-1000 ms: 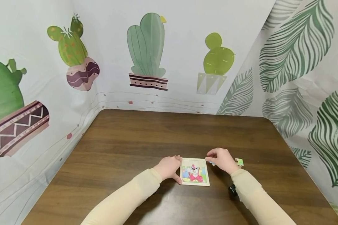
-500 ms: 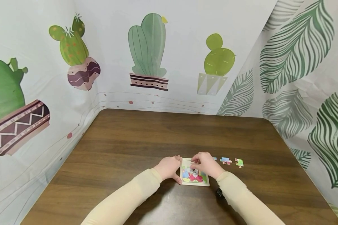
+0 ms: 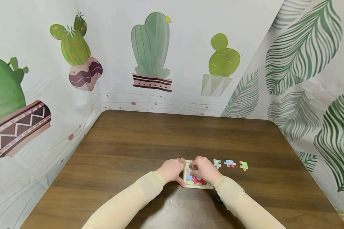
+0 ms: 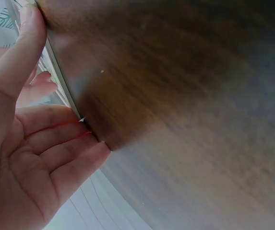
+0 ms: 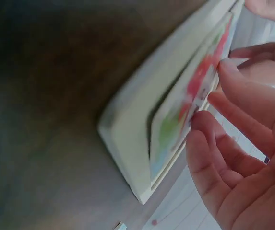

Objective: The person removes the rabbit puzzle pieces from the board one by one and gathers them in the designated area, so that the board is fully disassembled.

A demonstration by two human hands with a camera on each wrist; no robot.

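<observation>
Squarish tray (image 3: 199,187), picture-top at 12 o'clock; left hand (image 3: 171,170), fingers extended, braces 9 o'clock; right hand (image 3: 204,169) arches over, hold unclear!

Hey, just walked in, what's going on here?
A person is working on a multicoloured jigsaw picture in a pale, square, wooden-looking frame. The left hand rests along the frame's left edge; the right hand is over the upper part of the picture. I can't tell whether it grips a piece. Three multicoloured jigsaw pieces lie loose on the brown wood-grain table, right of the frame.
</observation>
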